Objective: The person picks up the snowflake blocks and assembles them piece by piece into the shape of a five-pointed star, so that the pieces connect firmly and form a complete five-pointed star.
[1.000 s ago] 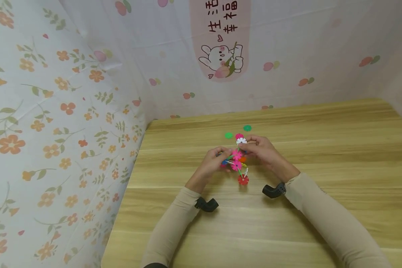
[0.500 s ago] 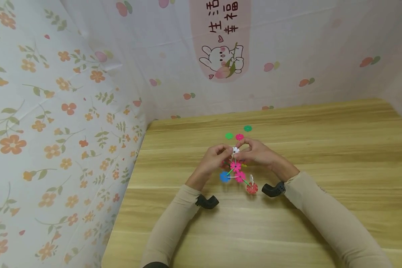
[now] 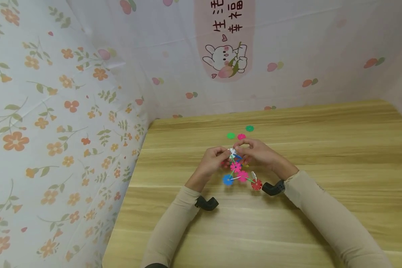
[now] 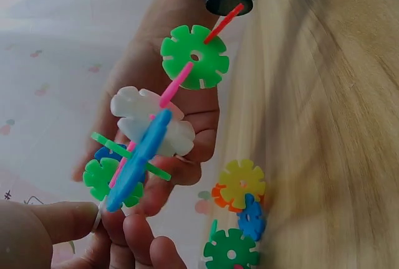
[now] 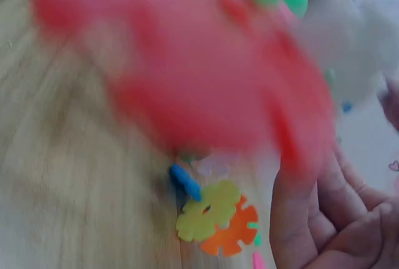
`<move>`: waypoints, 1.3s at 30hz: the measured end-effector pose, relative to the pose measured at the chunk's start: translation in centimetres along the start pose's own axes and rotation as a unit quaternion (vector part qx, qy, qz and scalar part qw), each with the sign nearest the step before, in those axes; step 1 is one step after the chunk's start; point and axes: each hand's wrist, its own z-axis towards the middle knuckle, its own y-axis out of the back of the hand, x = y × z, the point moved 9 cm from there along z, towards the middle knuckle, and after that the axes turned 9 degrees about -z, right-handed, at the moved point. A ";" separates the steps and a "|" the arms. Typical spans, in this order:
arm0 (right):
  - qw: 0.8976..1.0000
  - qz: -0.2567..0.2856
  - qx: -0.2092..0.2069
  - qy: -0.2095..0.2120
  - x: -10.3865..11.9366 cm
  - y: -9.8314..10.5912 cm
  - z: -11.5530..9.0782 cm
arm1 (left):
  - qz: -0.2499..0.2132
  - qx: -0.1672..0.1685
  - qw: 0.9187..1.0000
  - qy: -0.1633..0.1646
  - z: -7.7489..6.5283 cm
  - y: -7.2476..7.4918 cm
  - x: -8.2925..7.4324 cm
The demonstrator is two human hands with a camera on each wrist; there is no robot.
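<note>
Both hands hold a chain of slotted, flower-shaped plastic building discs above the table. My left hand (image 3: 210,163) pinches a white disc (image 3: 232,153) between thumb and fingers. My right hand (image 3: 259,152) meets it from the other side, thumb and index fingertips at that disc's edge. Below it hang a pink disc (image 3: 236,167), a blue disc (image 3: 227,180), another pink disc and a red disc (image 3: 256,184). In the left wrist view, a green disc (image 4: 195,57) and a blue disc seen edge-on (image 4: 140,160) are near. A blurred red disc (image 5: 206,63) hides much of the right wrist view.
Loose discs lie at the back of the wooden table (image 3: 321,156): light green (image 3: 230,136), pink (image 3: 241,136) and dark green (image 3: 249,128). Beneath the hands are a yellow disc (image 4: 242,183), an orange disc (image 5: 230,231) and others. Patterned cloth (image 3: 174,56) surrounds the table.
My right hand has brought the white disc left and toward me, to the left fingertips. The blue, pink and red discs have swung down toward me.
</note>
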 end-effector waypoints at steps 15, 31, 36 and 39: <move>0.986 0.045 -0.163 -0.010 -2.1 5.5 2.4 | -0.022 -0.030 0.999 0.021 -0.2 1.3 0.2; 0.966 -0.157 -0.197 -0.067 -3.9 6.8 5.3 | -0.029 -0.044 0.998 0.022 -0.4 1.3 -0.1; 0.960 -0.181 -0.199 -0.083 -3.9 7.0 5.3 | -0.032 -0.043 0.998 0.022 -0.3 1.1 -0.2; 0.957 -0.190 -0.200 -0.088 -4.0 7.0 5.3 | -0.033 -0.042 0.998 0.022 -0.4 1.1 -0.2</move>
